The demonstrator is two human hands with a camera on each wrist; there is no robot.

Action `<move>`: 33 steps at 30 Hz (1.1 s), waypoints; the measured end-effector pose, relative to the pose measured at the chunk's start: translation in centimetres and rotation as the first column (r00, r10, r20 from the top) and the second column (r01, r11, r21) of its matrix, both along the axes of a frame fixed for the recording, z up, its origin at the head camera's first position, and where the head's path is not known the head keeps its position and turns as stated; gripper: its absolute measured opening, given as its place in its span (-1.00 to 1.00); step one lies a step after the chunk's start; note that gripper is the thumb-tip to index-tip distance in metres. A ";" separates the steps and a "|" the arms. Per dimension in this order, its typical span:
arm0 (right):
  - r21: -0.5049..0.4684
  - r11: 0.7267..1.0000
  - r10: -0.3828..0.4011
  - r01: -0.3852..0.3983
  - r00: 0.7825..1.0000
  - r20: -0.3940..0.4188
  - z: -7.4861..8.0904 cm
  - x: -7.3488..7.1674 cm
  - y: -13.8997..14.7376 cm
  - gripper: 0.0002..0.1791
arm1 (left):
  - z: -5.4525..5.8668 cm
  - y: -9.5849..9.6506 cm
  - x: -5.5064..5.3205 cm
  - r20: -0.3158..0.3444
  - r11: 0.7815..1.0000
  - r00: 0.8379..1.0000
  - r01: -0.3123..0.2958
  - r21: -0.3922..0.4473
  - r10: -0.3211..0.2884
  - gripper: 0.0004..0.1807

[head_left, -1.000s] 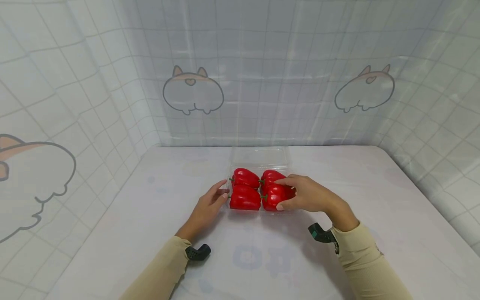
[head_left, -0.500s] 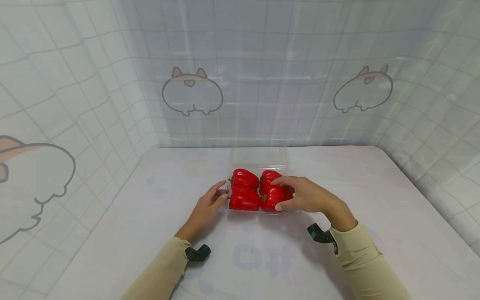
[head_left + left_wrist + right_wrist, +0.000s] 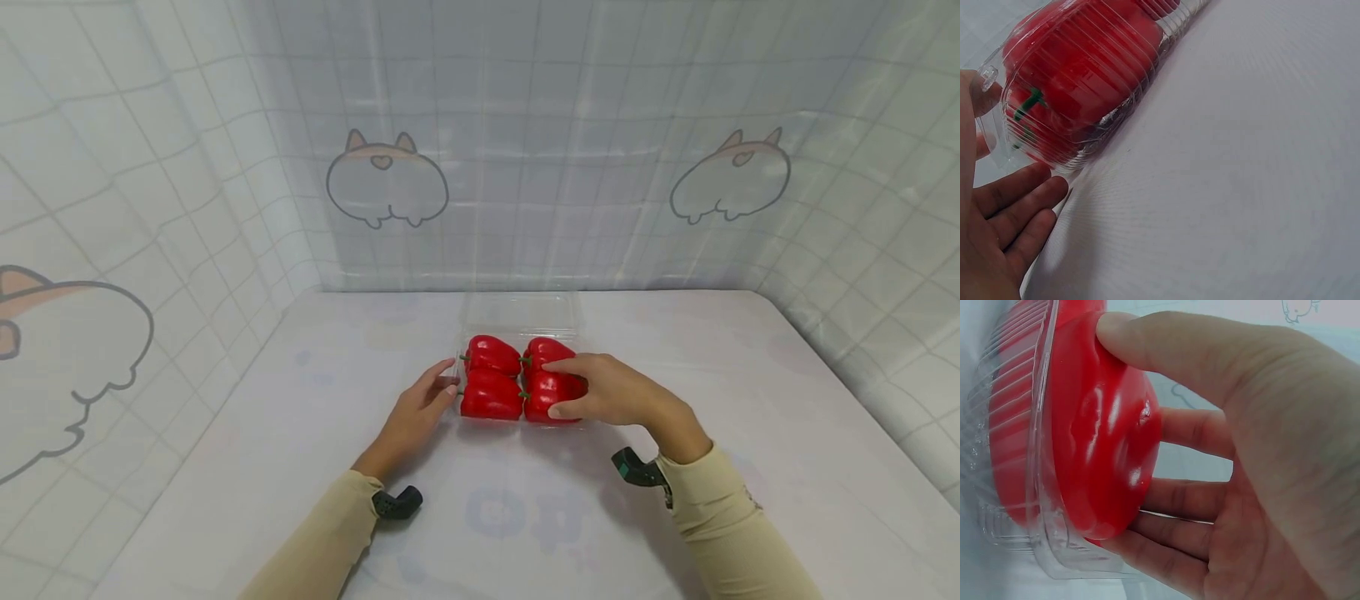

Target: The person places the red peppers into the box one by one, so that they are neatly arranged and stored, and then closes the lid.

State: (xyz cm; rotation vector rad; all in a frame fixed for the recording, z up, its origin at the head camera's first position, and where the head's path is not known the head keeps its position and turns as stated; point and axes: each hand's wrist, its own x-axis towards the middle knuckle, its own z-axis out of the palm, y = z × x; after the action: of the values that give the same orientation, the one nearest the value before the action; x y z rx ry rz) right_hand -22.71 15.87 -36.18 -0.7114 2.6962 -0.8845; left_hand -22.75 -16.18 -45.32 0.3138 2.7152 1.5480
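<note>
Several red bell peppers with green stems lie in two rows in a clear plastic clamshell box, its lid folded back. My right hand grips the near right bell pepper; in the right wrist view the thumb lies across its top and the other fingers curl round the far side. My left hand is at the box's left end, fingertips against the clear wall near the stem of the near left pepper. In the left wrist view its lower fingers are loosely extended beside the ribbed side.
The box stands on a pale table near its back edge. Behind and on both sides hang white gridded curtains with cartoon animal prints. A small dark device is worn on each wrist.
The near right pepper has shifted slightly left in the box with my right hand on it. My left hand has stayed in place.
</note>
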 end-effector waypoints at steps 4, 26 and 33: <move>0.048 0.999 0.007 -0.005 0.999 -0.037 -0.2 -0.1 -0.1 -0.24 | 0.0 0.0 0.0 -0.001 1.000 1.000 -0.001 -0.001 0.001 -0.41; 0.016 0.999 -0.044 0.045 0.998 -0.040 -0.9 -0.4 -0.6 -0.29 | 0.0 0.0 -0.1 0.001 1.000 1.000 -0.003 -0.003 0.003 -0.40; -0.019 0.998 -0.056 0.055 0.998 -0.024 -1.1 -0.5 -0.4 -0.32 | 0.1 0.1 0.0 0.025 1.000 1.000 -0.017 -0.004 0.017 -0.40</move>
State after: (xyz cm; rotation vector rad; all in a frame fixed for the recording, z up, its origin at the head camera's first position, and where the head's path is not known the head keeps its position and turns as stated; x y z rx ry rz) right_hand -23.17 15.43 -37.29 -0.6582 2.7457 -0.9201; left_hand -22.71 -16.11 -45.21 0.2705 2.7092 1.5393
